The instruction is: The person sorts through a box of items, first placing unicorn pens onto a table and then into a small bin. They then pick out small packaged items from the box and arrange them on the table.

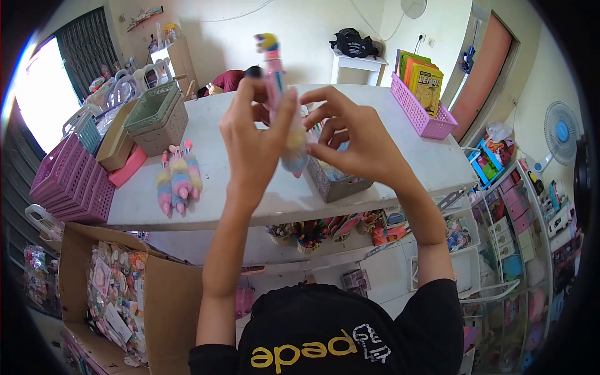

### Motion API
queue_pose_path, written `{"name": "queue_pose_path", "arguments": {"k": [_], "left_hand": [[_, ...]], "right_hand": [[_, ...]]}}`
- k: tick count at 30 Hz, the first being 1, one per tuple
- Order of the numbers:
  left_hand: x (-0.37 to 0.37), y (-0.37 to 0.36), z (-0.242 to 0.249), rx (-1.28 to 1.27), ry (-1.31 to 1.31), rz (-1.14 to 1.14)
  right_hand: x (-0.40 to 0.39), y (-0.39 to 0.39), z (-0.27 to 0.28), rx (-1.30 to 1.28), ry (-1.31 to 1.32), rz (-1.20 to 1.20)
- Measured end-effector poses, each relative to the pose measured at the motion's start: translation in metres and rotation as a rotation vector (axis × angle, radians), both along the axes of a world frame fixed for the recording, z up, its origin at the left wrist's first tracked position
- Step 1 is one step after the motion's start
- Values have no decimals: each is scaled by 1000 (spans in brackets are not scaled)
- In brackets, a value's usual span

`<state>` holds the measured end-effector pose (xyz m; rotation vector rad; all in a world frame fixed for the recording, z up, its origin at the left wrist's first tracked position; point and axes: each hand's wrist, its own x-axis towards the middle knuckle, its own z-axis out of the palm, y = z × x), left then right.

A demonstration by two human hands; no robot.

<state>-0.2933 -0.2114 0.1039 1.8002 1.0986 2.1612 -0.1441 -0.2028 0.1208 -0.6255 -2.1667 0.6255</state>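
Left hand (250, 128): a slim pink pen with a fluffy pastel sleeve (294, 144) is clamped between thumb and fingers, and is held in the air above the counter, nearly upright, its top tilted slightly left.
Right hand (359, 134): it is held just beside the pen's lower part, with fingers curled and thumb and forefinger apart; whether the sleeve is touched cannot be told.
Fluffy pen: the sleeve is banded in yellow, pale blue and pink, a pink tip is seen below, and the barrel is topped by a small yellow, blue and white figure, blurred in detail.
Counter edge: the front edge of the long white counter (212, 134) is crossed by both forearms; an opened brown cardboard box of packaged goods (165, 306) is set below it, at left.
White surface: a stretch is seen between a cluster of similar fluffy pens (180, 178) at left and a grey plastic basket (337, 190) under the right hand, and more is seen beyond the hands.
Left end: a stack of purple perforated baskets (72, 178) is placed there.
Right end: a pink perforated basket (431, 124) is filled with upright colourful packets (427, 92).
Far side: a person in maroon (230, 81) is partly hidden behind the counter.
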Motion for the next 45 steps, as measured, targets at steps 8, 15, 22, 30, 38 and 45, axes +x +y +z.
{"name": "queue_pose_path", "arguments": {"k": [8,15,22,30,38,45], "left_hand": [[30,4,4,66,133,69],[-17,9,-2,-123,201,-276],[-151,-6,-42,-666,681,896],[-143,-14,-47,-1065,634,851],[-148,-8,-62,-923,492,904],[-124,-13,-47,-281,270,627]], "right_hand": [[5,-6,-5,72,-32,-72],[23,44,-22,67,56,-214],[35,46,-24,-363,-207,-13],[23,47,-19,-345,-515,-36],[25,41,-32,-97,-374,-152],[18,25,-3,-301,-123,-89]]}}
